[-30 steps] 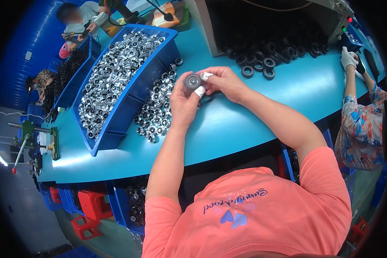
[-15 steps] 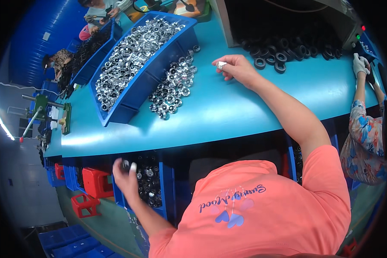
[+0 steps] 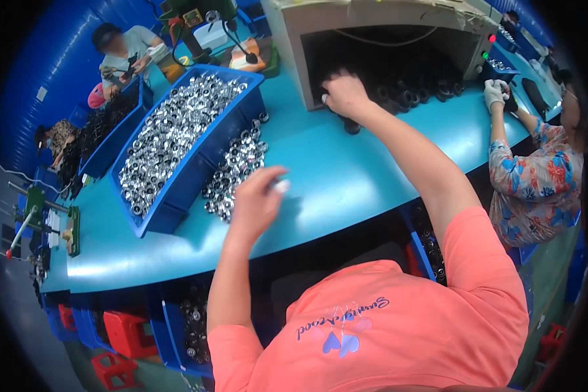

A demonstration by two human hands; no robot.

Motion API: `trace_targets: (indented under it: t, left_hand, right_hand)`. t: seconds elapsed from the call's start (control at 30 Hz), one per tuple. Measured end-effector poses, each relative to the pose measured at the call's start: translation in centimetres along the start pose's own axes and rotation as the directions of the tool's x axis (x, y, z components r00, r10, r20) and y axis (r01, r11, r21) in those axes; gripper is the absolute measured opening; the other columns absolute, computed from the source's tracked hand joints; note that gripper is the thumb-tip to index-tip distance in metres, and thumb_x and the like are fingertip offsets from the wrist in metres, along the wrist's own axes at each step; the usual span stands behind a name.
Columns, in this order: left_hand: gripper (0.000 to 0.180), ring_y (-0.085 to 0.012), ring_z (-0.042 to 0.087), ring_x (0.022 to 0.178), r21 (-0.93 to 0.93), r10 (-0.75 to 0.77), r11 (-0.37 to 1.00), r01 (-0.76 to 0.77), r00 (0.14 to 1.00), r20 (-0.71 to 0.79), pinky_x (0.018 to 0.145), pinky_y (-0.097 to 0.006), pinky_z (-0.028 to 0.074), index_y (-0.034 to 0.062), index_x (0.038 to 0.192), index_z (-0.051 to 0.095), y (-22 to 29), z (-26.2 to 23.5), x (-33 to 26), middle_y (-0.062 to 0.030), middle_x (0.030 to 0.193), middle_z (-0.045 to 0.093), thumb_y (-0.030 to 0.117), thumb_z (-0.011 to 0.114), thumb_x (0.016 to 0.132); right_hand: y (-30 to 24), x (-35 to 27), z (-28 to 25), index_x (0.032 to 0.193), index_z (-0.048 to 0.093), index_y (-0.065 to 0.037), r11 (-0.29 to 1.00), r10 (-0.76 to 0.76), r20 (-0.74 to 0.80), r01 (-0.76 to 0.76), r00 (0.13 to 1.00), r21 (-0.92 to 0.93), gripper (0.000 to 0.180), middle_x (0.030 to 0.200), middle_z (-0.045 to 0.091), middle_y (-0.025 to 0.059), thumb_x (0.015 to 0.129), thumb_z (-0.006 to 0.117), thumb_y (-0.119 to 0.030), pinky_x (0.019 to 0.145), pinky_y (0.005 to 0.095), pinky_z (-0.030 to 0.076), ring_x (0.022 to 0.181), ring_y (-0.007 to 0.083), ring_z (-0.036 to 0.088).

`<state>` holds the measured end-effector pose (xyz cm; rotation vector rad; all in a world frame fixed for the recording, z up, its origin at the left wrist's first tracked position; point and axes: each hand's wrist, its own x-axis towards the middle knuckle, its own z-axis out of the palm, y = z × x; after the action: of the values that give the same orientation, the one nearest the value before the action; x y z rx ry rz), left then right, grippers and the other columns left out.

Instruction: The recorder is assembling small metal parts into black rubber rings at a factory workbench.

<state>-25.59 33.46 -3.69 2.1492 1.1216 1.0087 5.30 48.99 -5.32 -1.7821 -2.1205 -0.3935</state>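
Left hand (image 3: 255, 202) hovers half-closed, empty, fingertip taped white, just beside the loose heap of shiny round metal parts (image 3: 236, 171) on the teal table (image 3: 346, 176). Right hand (image 3: 343, 93) curls around black rubber rings (image 3: 408, 98) inside the beige machine housing (image 3: 379, 26); its grip cannot be made out.

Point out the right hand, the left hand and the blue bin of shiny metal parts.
right hand (image 3: 344, 93): head view, on the back of the hand at the mouth of the grey box.
left hand (image 3: 255, 201): head view, on the back of the hand above the table.
blue bin (image 3: 201, 161): head view, on its right outer wall.
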Motion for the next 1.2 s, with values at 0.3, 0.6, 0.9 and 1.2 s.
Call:
trace_targets:
  t: [0.3,0.6,0.9,1.2]
  left_hand:
    - [0.02,-0.0168,0.064,0.073,-0.272,0.093,0.96,-0.066,0.992,0.089,0.068,-0.03,0.051,0.0044,0.108,0.073,-4.2,9.6,7.2,-0.0087,0.088,0.069,0.0,0.069,0.088]
    - [0.019,-0.0255,0.066,0.077,-0.299,-0.004,0.952,0.066,0.979,0.203,0.072,-0.035,0.053,0.0044,0.105,0.072,-4.6,9.5,8.2,-0.0123,0.091,0.068,0.001,0.067,0.087]
    - [0.018,-0.0194,0.067,0.079,-0.253,-0.022,0.965,0.069,0.982,0.186,0.073,-0.031,0.053,0.0041,0.106,0.073,-5.1,9.6,8.0,-0.0087,0.091,0.07,0.001,0.069,0.089]
    - [0.018,-0.0106,0.063,0.081,-0.363,-0.092,0.918,0.159,0.976,0.196,0.074,-0.027,0.051,0.0041,0.107,0.074,-5.0,10.0,8.2,-0.0039,0.092,0.072,0.001,0.068,0.09]
  right_hand:
    - [2.0,9.8,4.1,0.124,0.067,-0.005,0.995,0.032,0.31,-0.001,0.95,-0.101,0.038,0.131,0.064,0.0193,0.093,0.053,-0.021,0.107,0.0558,0.041,0.128,0.0365,0.056]
    - [5.7,14.6,9.2,0.12,0.069,-0.004,0.999,0.003,-0.336,0.011,0.942,0.041,0.041,0.132,0.06,0.0277,0.091,0.064,-0.032,0.107,0.0514,0.045,0.131,0.0416,0.054]
    - [3.5,13.6,5.6,0.132,0.057,-0.001,0.994,0.021,0.242,-0.046,0.97,0.098,0.051,0.135,0.055,0.029,0.091,0.06,-0.032,0.109,0.0618,0.038,0.133,0.044,0.049]
    - [6.6,10.3,5.3,0.114,0.071,-0.003,0.978,0.115,-0.202,-0.075,0.973,0.195,0.045,0.115,0.072,0.0207,0.092,0.066,-0.041,0.094,0.0511,0.053,0.105,0.0395,0.068]
